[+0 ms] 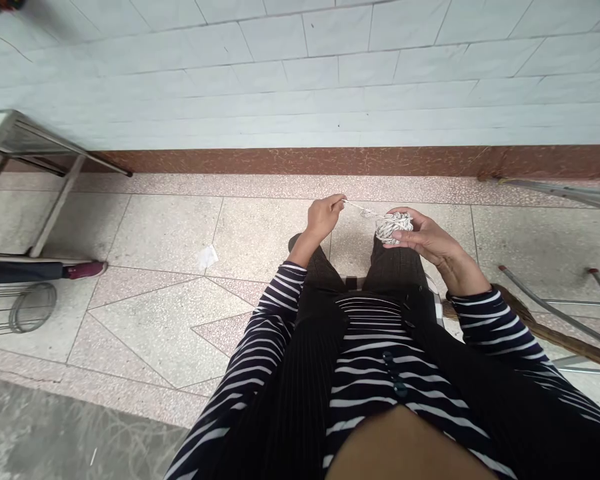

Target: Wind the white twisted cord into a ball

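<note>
A bundle of whitish cord (393,227) with dark flecks rests in my right hand (433,243), the thumb across its front and the fingers behind it. From the bundle a thin strand runs left to my left hand (324,217), which pinches its end between thumb and forefinger. The strand looks nearly straight, with a small loose tangle (367,213) partway along it. Both hands are above my knees, apart from each other. The back of the bundle is hidden by my right fingers.
A tiled wall (330,73) stands ahead. To the left are a metal-framed table (55,200), a person's shoe (86,269) and a wire rack (33,307). White paper (208,259) lies on the floor. On the right is a metal-legged stool frame (555,307).
</note>
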Demonstrator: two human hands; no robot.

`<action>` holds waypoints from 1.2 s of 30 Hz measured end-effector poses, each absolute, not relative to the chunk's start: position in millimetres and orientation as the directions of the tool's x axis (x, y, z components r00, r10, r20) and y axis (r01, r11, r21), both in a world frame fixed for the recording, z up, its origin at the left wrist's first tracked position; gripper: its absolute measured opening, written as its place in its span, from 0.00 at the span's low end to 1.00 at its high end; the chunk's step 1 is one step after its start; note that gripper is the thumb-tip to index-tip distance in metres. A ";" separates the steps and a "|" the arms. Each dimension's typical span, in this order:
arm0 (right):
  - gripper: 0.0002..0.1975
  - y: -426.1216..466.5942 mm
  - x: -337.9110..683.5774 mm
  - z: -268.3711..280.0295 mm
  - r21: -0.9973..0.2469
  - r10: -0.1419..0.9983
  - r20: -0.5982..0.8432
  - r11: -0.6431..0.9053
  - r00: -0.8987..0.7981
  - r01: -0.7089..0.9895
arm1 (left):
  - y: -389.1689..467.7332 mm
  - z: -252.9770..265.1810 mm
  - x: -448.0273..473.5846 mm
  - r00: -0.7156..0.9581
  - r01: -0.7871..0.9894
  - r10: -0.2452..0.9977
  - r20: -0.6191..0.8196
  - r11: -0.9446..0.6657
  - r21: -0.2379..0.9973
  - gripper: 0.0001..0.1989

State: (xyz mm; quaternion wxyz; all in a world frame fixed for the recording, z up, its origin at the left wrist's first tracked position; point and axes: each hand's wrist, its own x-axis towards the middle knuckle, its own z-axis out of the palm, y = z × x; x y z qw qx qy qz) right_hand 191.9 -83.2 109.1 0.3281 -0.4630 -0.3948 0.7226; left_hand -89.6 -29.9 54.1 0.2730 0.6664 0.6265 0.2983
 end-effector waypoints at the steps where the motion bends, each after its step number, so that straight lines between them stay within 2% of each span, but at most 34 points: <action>1: 0.37 -83.1 189.0 113.6 -0.879 0.833 -0.398 -0.466 -0.385 -0.100 | -28.4 53.6 -85.4 0.062 0.655 0.997 0.056 -0.083 0.751 0.15; 6: 0.37 -83.3 181.0 125.6 -0.904 0.803 -0.371 -0.427 -0.467 -0.016 | -24.9 49.6 -61.6 0.143 0.542 0.987 0.080 -0.145 0.828 0.15; 12: 0.39 -72.8 183.5 127.6 -0.910 0.856 -0.321 -0.398 -0.406 -0.119 | -37.7 28.6 -40.8 0.235 0.425 0.970 -0.055 -0.052 0.904 0.12; 14: 0.38 -58.9 183.9 124.9 -0.937 0.916 -0.247 -0.309 -0.317 -0.162 | -47.4 23.8 -34.4 0.307 0.359 0.947 -0.098 -0.020 0.933 0.11; 16: 0.36 -41.3 183.1 117.9 -0.977 0.975 -0.124 -0.153 -0.186 -0.150 | -57.6 23.3 -28.7 0.390 0.275 0.913 -0.121 0.010 0.961 0.11; 18: 0.34 -23.5 181.0 106.4 -0.999 0.999 0.028 0.027 -0.033 -0.022 | -66.0 27.5 -25.1 0.460 0.216 0.879 -0.128 0.029 0.976 0.13; 19: 0.34 -15.8 179.7 99.4 -0.988 0.992 0.120 0.114 0.049 0.102 | -69.0 31.2 -24.4 0.485 0.211 0.865 -0.131 0.030 0.977 0.13; 21: 0.34 -4.5 177.5 84.5 -0.891 0.937 0.311 0.228 0.159 0.393 | -72.1 40.5 -25.8 0.511 0.247 0.848 -0.138 0.009 0.969 0.14; 23: 0.32 0.4 176.7 70.7 -0.772 0.901 0.405 0.244 0.157 0.587 | -71.2 50.4 -30.8 0.505 0.325 0.852 -0.140 -0.037 0.945 0.16; 25: 0.30 -0.9 177.7 59.7 -0.749 0.928 0.356 0.215 0.107 0.626 | -66.9 59.2 -38.8 0.480 0.413 0.868 -0.124 -0.099 0.905 0.17; 26: 0.30 -3.5 178.7 55.7 -0.792 0.958 0.274 0.177 0.081 0.585 | -63.8 62.8 -43.4 0.462 0.453 0.880 -0.110 -0.128 0.882 0.17; 29: 0.34 -17.5 182.2 50.3 -0.935 0.990 -0.105 -0.065 -0.096 0.348 | -53.3 70.6 -56.4 0.415 0.551 0.909 -0.048 -0.208 0.808 0.16; 31: 0.35 -30.3 183.9 52.8 -0.941 0.909 -0.304 -0.240 -0.284 0.240 | -47.5 73.2 -61.3 0.419 0.596 0.908 0.014 -0.287 0.750 0.15; 33: 0.34 -42.9 185.0 59.9 -0.924 0.826 -0.381 -0.324 -0.415 0.204 | -43.7 73.0 -61.9 0.451 0.610 0.889 0.076 -0.369 0.701 0.14; 36: 0.33 -56.3 186.7 76.3 -0.908 0.758 -0.391 -0.410 -0.522 0.086 | -41.2 66.9 -57.4 0.460 0.598 0.881 0.111 -0.400 0.694 0.15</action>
